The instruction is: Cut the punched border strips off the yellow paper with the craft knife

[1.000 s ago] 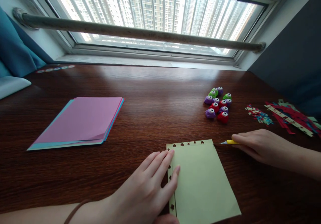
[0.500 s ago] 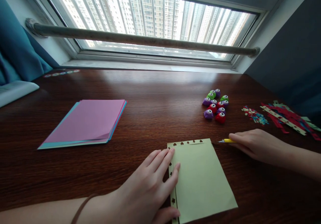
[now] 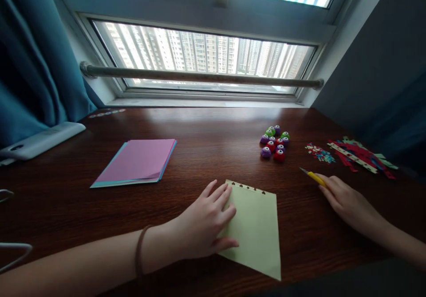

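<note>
Dark wooden surface [image 3: 206, 155] carries my spread left hand [image 3: 204, 221], flat on pale green punched paper [image 3: 258, 230]; my right hand [image 3: 346, 201] grips a yellow craft knife [image 3: 313, 177].

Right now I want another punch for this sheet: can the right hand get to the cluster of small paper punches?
Probably yes. The right hand holds a yellow craft knife, and only bare wooden table lies between it and the paper punches.

Bare table [image 3: 206, 155] lies open between pink paper stack [image 3: 138, 161] and punch cluster [image 3: 274, 144]; paper scraps [image 3: 359, 157] crowd the right.
</note>
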`<state>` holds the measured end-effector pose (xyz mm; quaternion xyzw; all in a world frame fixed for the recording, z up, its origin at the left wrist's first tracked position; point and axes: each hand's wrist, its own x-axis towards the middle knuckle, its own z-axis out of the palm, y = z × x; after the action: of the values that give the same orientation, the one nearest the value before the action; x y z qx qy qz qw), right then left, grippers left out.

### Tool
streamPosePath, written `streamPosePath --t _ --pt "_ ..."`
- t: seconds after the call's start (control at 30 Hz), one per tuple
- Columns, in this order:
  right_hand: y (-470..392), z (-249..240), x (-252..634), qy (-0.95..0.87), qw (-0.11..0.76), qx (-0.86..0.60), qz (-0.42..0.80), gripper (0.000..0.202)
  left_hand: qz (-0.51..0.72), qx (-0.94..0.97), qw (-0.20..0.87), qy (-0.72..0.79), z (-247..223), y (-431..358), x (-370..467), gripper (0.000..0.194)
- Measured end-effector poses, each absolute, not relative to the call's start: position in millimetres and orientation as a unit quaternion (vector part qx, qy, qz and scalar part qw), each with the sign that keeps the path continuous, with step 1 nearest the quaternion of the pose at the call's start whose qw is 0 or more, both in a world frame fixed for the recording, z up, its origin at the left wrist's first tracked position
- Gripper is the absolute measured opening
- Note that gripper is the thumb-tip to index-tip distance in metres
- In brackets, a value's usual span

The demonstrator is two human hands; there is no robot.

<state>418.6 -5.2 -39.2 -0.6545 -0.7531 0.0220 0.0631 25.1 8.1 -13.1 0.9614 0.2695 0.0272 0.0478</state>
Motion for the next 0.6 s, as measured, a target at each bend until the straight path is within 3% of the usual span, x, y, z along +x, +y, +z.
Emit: streamPosePath --t 0.2,0.43,0.5,0.6 --pt "-19 -52 416 -0.738 -0.005 -0.671 -0.074 0.043 0.011 0.967 0.020 0.253 -12 7 36 0.068" --pt "-7 -53 406 -0.735 -0.041 -0.658 -0.158 0.042 0.012 0.973 0.013 0.231 -4 10 36 0.054" --pt "-4 -45 396 -0.723 -0.025 -0.664 -0.188 0.041 0.018 0.972 0.016 0.233 -4 9 35 0.053" --pt "6 -33 365 -0.749 0.085 -0.638 -0.155 0.041 0.016 0.966 0.037 0.257 -7 5 34 0.051"
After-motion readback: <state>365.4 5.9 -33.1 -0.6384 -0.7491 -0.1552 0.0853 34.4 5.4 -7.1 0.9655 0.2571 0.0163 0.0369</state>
